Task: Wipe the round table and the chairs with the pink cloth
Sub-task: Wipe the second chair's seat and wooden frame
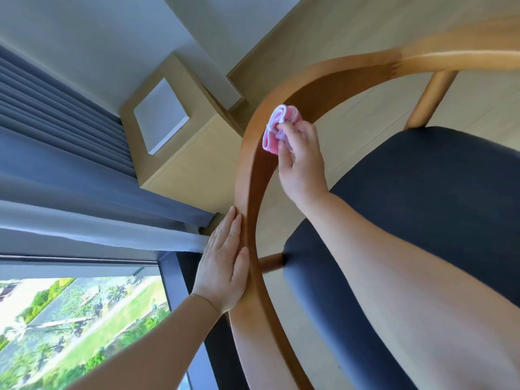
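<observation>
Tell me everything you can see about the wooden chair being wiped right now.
The wooden chair with a curved backrest rail has a smooth, mid-brown bentwood band sweeping round a dark navy padded seat. Round, lighter wood posts join rail to seat. It stands on a pale floor beside a window with blue curtains. The left hand rests flat along the rail's outer face; the right hand presses a bunched pink cloth against its inner face.

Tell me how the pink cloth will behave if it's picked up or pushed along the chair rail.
The cloth looks bunched and folded in the right hand, so probably floppy and light. Pushed along the smooth curved rail, it should slide easily.
</observation>
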Available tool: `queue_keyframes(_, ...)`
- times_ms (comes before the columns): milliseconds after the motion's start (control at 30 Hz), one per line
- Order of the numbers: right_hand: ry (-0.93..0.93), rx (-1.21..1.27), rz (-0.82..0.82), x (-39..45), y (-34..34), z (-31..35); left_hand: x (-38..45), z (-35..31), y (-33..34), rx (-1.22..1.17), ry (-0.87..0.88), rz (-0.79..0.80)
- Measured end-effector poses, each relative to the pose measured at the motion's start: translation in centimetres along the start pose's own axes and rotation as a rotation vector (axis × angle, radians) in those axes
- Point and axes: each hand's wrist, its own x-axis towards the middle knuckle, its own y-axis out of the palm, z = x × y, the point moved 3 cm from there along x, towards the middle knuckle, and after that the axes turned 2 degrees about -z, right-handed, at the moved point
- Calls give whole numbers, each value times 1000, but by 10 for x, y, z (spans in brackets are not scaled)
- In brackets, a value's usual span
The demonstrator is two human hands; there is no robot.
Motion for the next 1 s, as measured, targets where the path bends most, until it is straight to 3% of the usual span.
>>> queue_keyframes(167,28,91,189,-62,18,11,-13,18,-14,39,-85,-4)
queue_keyframes(367,68,161,341,-127,19,20,-37,36,-17,68,-66,8)
queue_keyframes(533,163,200,463,-158,4,35,-68,43,-17,-17,-107,-21)
queue_keyframes(867,35,-364,733,-186,-35,97,-152,59,-48,-151,-184,-80)
queue_keyframes(1000,90,-533,858,-210,-61,116,-187,61,-64,-231,-213,-46)
